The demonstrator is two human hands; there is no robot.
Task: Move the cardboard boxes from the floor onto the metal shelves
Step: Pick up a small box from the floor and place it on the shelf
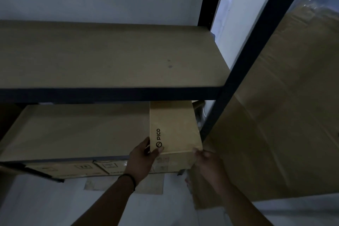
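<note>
your left hand (142,159) and right hand (207,161) pinch the near corners of the cardboard box (174,126). its long axis runs straight away from you into the lower shelf (73,130), so push forward.

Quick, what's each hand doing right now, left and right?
Left hand: grips the near left corner of the cardboard box, thumb on top.
Right hand: holds the box's near right corner; its fingers are blurred.

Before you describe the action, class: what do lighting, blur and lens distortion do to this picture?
Head view: dim, and brightest at the pale strip between the black uprights; the PICO box reads sharply, while the right hand is smeared with blur and the left hand is crisper; the wide lens slants the shelf post.
</note>
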